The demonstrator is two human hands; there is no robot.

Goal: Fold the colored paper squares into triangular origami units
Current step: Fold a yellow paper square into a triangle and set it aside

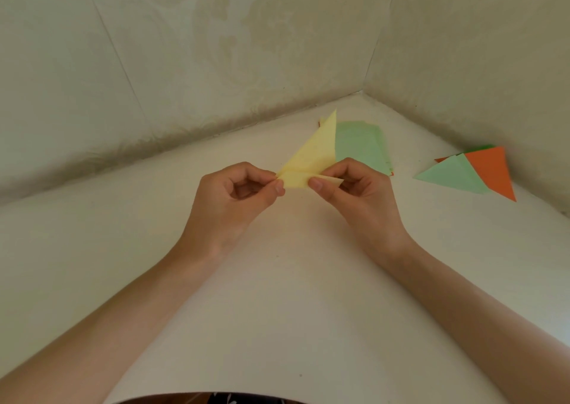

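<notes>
Noted at centre of view, raised above the white desk (277, 295): a yellow paper sheet (314, 154), partly folded. One long point stands up toward the wall corner, and a narrow flap is turned across the lower edge.

Pinched at the left end of that flap by the left hand (237, 194), thumb pressed against forefinger on the paper, with the remaining fingers (246, 189) curled toward the palm.

Pinched at the right end by the right hand (354, 188), thumb on the near face and forefinger behind, with a small yellow corner poking out past the thumb and the other fingers curled under.

Found behind the yellow sheet, flat on the desk near the corner: a stack of pale green paper squares (364, 144), partly hidden by the raised point, with thin orange edges showing at its far-left and near-right corners. Sheet count not determinable.

Found well to the right, close against the right-hand wall: a pale green folded triangle (453, 174) overlapping an orange folded triangle (493, 172), with a sliver of darker green paper (481, 148) at the back.

Recorded as backdrop: patterned beige wallpaper (216, 49) on both walls. Bare forearms entering from the bottom of view.
</notes>
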